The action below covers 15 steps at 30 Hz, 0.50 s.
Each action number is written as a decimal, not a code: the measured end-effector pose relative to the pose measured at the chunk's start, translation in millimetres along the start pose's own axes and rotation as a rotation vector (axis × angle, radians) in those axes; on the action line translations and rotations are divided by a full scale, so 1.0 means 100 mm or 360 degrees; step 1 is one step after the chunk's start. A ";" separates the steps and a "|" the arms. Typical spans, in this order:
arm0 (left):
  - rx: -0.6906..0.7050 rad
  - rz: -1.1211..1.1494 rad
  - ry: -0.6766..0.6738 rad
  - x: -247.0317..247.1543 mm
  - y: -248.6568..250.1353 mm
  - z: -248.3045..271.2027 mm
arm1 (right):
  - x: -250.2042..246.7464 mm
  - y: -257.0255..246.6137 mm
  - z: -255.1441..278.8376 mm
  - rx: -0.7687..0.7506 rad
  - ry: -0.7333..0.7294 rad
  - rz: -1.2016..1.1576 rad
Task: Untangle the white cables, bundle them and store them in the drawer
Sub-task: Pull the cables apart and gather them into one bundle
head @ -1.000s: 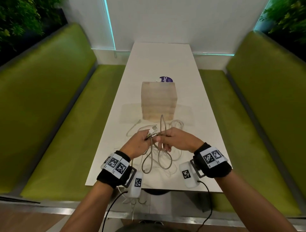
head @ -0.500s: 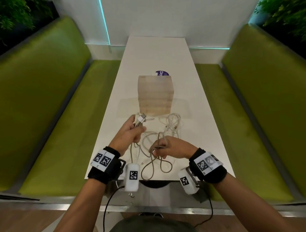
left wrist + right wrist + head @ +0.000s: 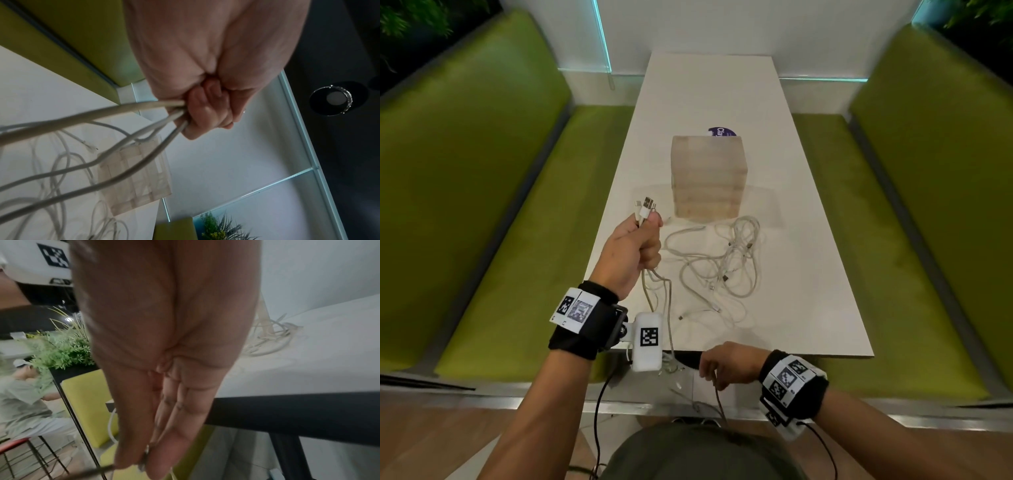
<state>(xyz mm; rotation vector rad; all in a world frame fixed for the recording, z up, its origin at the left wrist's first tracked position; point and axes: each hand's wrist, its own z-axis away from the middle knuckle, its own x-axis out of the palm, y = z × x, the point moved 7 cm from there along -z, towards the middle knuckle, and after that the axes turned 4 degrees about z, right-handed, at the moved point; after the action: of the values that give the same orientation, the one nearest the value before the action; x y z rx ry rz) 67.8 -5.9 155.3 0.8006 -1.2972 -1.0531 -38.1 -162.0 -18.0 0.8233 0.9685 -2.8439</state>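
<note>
My left hand (image 3: 635, 240) is raised over the table's left side and grips several white cables; their plugs (image 3: 645, 205) stick up out of the fist. In the left wrist view the cables (image 3: 115, 113) run out of the curled fingers (image 3: 207, 113) toward the table. My right hand (image 3: 726, 365) is below the table's near edge and pinches a cable (image 3: 719, 397) between thumb and fingertips (image 3: 144, 456). A loose tangle of white cables (image 3: 726, 263) lies on the white table (image 3: 808, 274), in front of the small wooden drawer box (image 3: 707, 176), which is closed.
Green benches (image 3: 482, 205) run along both sides of the table. A purple round sticker (image 3: 720, 132) lies behind the box. In the right wrist view a person sits beyond a planter (image 3: 61, 350), with a red stool (image 3: 18, 444) close by.
My hands have drawn apart: the left rose and went forward-left with the plug ends, the right slid back along a cable to below the table's near edge. The head view has tilted down.
</note>
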 end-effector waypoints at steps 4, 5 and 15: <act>0.0033 0.0022 0.0004 0.00 0.02 0.01 | -0.10 0.02 0.00 -0.0077 0.0096 0.0141; 0.0040 0.0032 -0.0011 0.00 0.02 0.01 | -0.13 0.02 0.00 -0.0100 0.0112 0.0106; -0.0008 0.0147 -0.0208 0.09 -0.02 0.02 | -0.78 0.20 -0.35 0.0065 0.0963 0.0185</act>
<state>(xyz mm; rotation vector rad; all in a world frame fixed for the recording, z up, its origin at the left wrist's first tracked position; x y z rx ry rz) 64.9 -15.0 156.9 0.6707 -1.4282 -1.0484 49.5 -168.6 -14.1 1.7386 0.8559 -2.5565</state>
